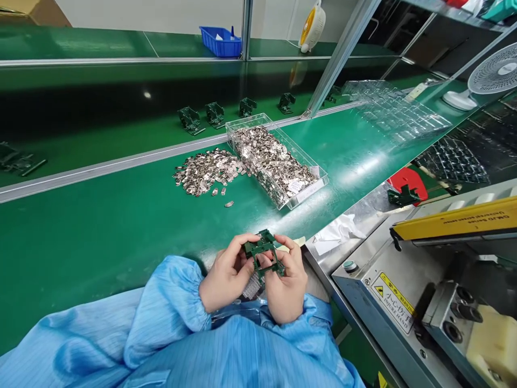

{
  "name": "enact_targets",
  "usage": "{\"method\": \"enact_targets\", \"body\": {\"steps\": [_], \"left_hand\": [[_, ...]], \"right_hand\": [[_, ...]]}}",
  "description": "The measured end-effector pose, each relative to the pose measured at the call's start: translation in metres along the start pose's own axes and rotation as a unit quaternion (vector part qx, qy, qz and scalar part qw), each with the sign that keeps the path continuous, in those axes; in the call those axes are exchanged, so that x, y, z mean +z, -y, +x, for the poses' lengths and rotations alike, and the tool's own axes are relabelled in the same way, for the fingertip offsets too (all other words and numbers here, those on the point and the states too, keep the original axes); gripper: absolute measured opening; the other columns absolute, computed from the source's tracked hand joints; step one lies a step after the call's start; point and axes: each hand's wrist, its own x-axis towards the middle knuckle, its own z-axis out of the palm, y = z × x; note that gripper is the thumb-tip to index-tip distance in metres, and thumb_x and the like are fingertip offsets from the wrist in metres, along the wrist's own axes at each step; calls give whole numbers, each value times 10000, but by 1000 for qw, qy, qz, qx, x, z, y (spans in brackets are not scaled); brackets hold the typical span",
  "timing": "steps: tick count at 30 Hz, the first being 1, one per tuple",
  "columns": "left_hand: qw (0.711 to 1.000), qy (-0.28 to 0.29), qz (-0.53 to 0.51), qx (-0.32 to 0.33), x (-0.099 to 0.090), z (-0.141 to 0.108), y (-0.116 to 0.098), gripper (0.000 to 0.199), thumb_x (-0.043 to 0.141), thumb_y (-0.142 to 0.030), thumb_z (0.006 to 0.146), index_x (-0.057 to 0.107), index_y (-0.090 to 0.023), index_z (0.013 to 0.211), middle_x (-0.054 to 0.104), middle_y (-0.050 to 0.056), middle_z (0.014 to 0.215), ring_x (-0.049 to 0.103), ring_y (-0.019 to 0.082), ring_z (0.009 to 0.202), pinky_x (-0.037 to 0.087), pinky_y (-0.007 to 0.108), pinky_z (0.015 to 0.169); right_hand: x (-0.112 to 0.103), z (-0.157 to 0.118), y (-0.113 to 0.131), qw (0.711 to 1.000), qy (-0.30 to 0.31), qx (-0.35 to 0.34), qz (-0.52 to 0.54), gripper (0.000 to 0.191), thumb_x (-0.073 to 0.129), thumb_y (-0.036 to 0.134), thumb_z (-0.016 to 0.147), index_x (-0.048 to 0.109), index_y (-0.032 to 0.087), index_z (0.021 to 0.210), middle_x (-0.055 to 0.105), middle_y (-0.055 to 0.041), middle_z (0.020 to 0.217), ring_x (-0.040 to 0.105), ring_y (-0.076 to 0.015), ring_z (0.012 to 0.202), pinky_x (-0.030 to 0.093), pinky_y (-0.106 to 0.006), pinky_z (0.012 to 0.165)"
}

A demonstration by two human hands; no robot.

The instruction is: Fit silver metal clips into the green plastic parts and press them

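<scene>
Between my two hands, close to my body, is a dark green plastic frame part (264,249) with a square opening. My left hand (230,277) grips its left side between thumb and fingers. On the other side my right hand (286,285) holds it, the thumb pressed into the opening. Whether a small metal piece sits under that thumb I cannot make out. Beyond the hands, small silvery metal pieces (208,171) lie heaped on the green table. A clear plastic tray (309,191) full of the same pieces stands beside the heap.
Several similar green parts (215,114) stand on the conveyor belt (100,118) behind a metal rail. At right is a machine (388,291) with a yellow bar (456,221) and a green part (404,195) near it. Clear blister trays (399,110) and a fan (495,70) are farther back.
</scene>
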Motion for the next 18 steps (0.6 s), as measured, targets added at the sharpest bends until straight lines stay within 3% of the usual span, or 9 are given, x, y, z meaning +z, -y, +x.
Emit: {"method": "enact_targets", "body": {"steps": [5,8,10,14,18], "left_hand": [[999,-5,39,5,1,-3,1,286,489,-234,942,485,-233,1227,616,14,846,550,117,650,424,218,580],[1000,2,23,11,1,-2,-2,282,499,-242,939,491,-234,1221,627,43,947,597,142,780,461,227,647],[1000,11,6,10,0,-1,-5,283,516,-266,938,491,-234,1217,627,50,971,607,160,861,478,234,694],[999,42,-17,14,3,-2,-16,282,525,-279,938,487,-235,1214,624,46,990,605,141,818,491,225,690],[998,60,-8,9,13,-6,-24,278,513,-257,936,496,-225,1212,620,69,1086,622,135,815,518,230,703]], "right_hand": [[3,1,1,994,16,53,90,178,666,294,834,565,204,719,567,-89,1154,564,-247,1087,450,-386,891],[0,4,2,975,20,97,197,209,728,294,789,539,224,845,561,-79,1218,576,-232,1075,461,-371,884],[-6,7,3,953,58,127,268,319,772,284,754,545,244,975,590,-66,1194,595,-214,1037,472,-355,882],[-23,7,1,916,135,156,343,404,779,308,763,582,252,1111,649,-41,1076,606,-198,1019,477,-328,900],[-29,-1,-6,912,102,164,363,344,808,298,735,622,247,1020,669,-10,957,627,-177,925,495,-290,839]]}}
